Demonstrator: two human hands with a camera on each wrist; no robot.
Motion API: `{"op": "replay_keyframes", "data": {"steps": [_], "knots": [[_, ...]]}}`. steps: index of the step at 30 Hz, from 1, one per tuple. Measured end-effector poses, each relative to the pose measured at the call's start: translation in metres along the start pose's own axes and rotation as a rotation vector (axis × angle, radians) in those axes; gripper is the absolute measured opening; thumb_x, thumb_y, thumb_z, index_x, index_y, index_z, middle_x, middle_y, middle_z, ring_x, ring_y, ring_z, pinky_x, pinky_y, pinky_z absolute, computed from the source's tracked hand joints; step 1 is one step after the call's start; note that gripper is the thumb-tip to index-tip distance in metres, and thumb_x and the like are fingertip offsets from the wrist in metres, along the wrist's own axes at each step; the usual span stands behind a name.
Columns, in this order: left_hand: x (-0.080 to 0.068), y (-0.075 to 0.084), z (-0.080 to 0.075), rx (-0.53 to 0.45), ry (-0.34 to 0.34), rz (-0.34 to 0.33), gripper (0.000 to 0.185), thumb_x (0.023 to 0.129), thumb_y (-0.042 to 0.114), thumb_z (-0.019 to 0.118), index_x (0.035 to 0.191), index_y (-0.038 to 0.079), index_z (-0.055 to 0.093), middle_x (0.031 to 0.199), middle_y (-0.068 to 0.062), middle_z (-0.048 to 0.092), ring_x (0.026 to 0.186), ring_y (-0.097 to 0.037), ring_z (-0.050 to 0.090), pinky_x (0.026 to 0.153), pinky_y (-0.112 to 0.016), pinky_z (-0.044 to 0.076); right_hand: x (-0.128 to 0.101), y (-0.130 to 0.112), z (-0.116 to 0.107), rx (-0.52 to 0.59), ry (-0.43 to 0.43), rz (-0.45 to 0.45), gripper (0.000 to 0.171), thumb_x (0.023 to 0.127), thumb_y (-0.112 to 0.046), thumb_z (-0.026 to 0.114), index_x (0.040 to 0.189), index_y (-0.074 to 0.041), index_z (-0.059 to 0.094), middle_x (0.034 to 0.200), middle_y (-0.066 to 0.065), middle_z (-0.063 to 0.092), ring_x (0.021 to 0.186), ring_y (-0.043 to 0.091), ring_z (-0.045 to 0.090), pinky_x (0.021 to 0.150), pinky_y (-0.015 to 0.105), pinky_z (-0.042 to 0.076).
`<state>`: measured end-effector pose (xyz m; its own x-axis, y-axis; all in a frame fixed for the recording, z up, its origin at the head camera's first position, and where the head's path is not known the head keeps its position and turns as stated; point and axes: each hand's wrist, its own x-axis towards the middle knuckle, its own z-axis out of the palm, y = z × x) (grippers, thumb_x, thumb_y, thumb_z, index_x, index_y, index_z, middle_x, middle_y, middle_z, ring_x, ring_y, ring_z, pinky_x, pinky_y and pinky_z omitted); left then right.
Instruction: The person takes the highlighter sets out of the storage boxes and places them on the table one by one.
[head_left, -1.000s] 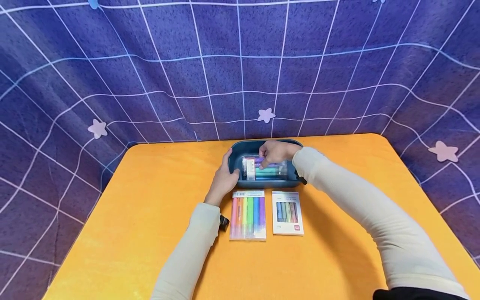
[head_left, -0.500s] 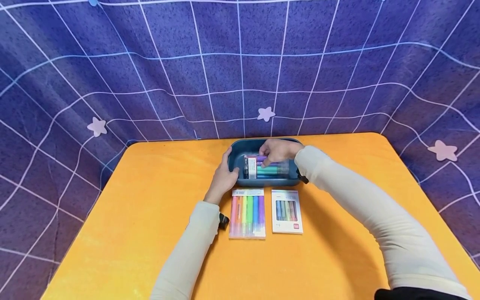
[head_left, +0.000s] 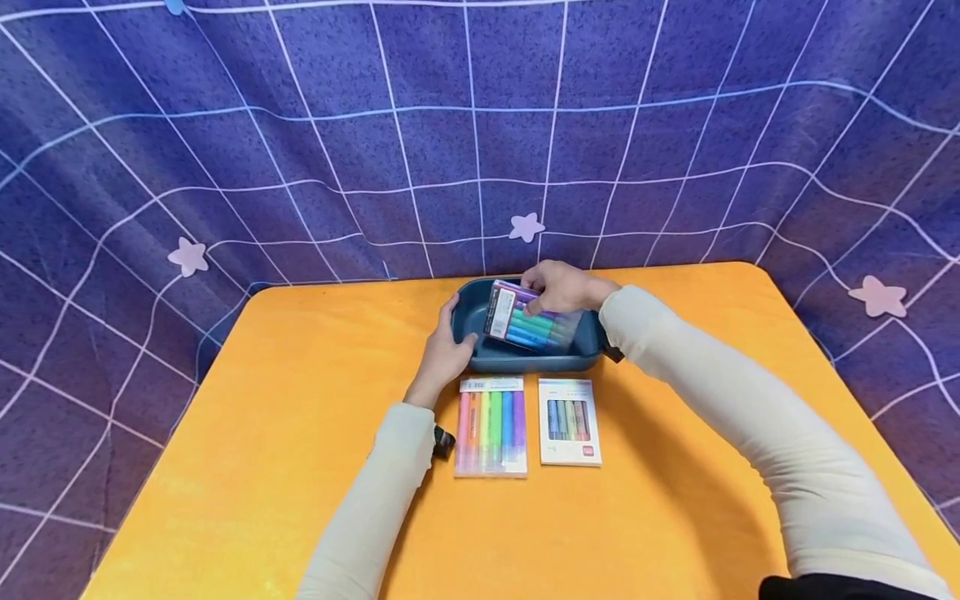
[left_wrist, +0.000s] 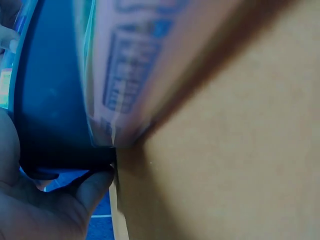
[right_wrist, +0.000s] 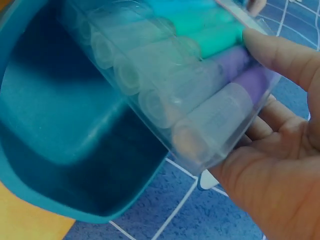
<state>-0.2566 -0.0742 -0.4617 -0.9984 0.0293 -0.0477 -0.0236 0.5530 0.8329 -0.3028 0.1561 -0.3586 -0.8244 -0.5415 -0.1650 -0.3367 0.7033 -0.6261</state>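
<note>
A dark teal plastic basin stands at the back middle of the table. My left hand grips its left end, the thumb over the rim and the fingers along the outer wall. In my right hand is a clear pack of markers, purple, green and blue, pinched by its far edge. The pack is tilted over the basin; the right wrist view shows the clear caps of the markers and the bare basin floor below.
In front of the basin lie a clear pack of rainbow highlighters and, to its right, a white windowed box of muted-coloured pens. An orange cloth covers the table. A blue gridded curtain hangs close behind.
My right hand has raised the marker pack from the basin floor, and the pack has tilted and turned. My left hand keeps its hold on the basin.
</note>
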Motion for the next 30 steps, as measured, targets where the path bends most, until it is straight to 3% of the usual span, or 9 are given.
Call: {"op": "replay_keyframes", "data": {"steps": [6,14,19,30], "knots": [[0.001,0.001,-0.001,-0.012,-0.017,-0.002,0.078,0.1,0.021,0.058,0.161,0.034,0.011,0.164,-0.017,0.033,0.146,-0.04,0.04,0.121,-0.058,0.032,-0.013,-0.001,-0.013,0.091,0.117,0.019,0.012,0.089,-0.011,0.073,0.097,-0.005,0.067,0.079,0.003,0.064,0.069,0.015,0.052,0.066,0.027,0.044],[0.003,-0.002,0.0,-0.023,-0.018,-0.083,0.074,0.1,0.026,0.056,0.162,0.018,0.015,0.163,-0.016,0.035,0.149,-0.036,0.036,0.124,-0.056,0.027,-0.023,-0.002,-0.02,0.117,0.169,0.074,0.011,0.093,-0.017,0.07,0.097,-0.009,0.064,0.082,0.002,0.064,0.067,0.015,0.051,0.068,0.028,0.044],[0.004,-0.003,0.001,-0.037,-0.018,-0.108,0.07,0.1,0.027,0.056,0.16,0.019,0.022,0.158,-0.017,0.042,0.145,-0.037,0.042,0.122,-0.057,0.031,-0.031,-0.002,-0.021,0.134,0.211,0.064,0.012,0.092,-0.017,0.071,0.096,-0.008,0.063,0.083,0.005,0.067,0.068,0.016,0.055,0.067,0.028,0.047],[0.002,-0.001,0.0,-0.038,-0.036,-0.117,0.069,0.101,0.033,0.055,0.16,0.018,0.022,0.16,-0.014,0.04,0.145,-0.036,0.042,0.121,-0.058,0.032,-0.06,0.005,-0.029,0.196,0.354,0.064,0.012,0.09,-0.017,0.071,0.093,-0.006,0.066,0.082,0.005,0.069,0.074,0.016,0.059,0.072,0.027,0.047]]}}
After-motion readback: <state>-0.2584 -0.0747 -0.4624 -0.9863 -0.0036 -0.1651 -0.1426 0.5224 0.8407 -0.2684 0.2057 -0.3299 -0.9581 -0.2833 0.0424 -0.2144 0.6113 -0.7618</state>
